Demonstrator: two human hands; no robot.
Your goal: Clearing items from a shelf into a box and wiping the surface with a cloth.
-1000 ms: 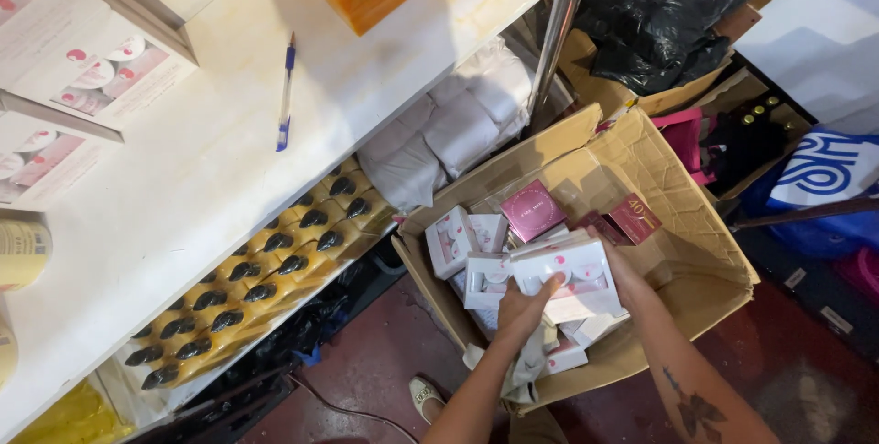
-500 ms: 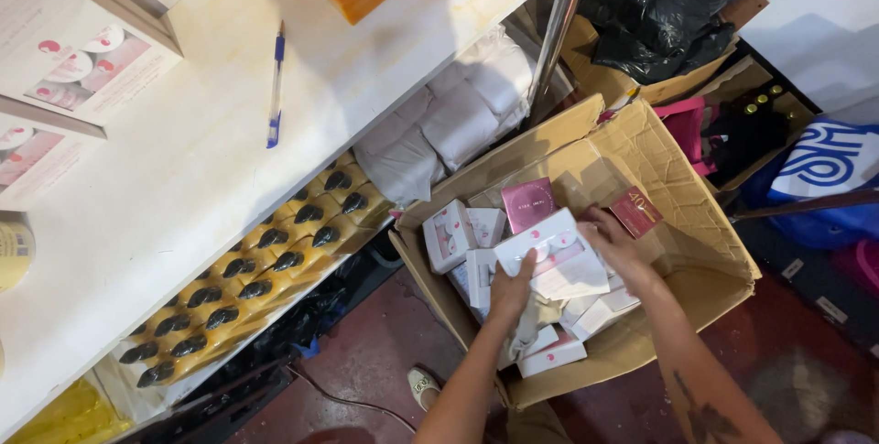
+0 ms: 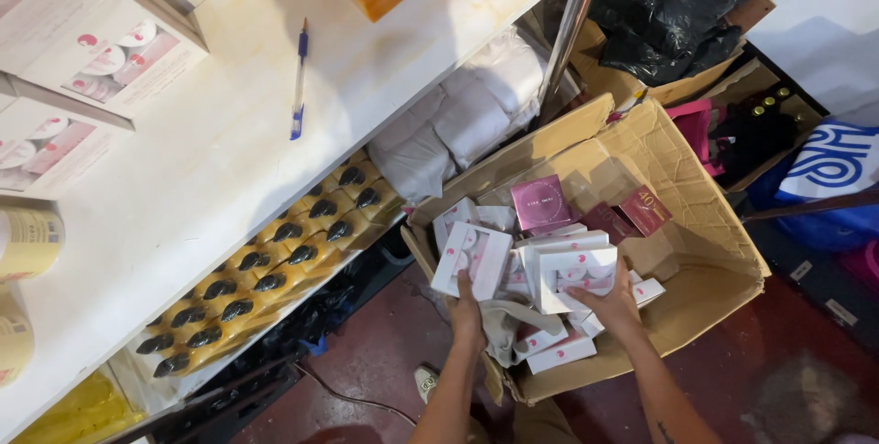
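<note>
White box (image 3: 473, 259) gripped by the left hand (image 3: 466, 313), fingers wrapped under its near end, second white box (image 3: 575, 276) clasped by the right hand (image 3: 614, 307), both held over the open cardboard carton (image 3: 705, 224) of small boxes, right of the white counter (image 3: 229, 151)

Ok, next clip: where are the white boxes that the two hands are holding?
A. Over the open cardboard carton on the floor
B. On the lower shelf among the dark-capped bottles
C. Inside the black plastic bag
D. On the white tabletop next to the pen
A: the left hand and the right hand each grip white boxes above the open cardboard carton, which holds more boxes like them.
</note>
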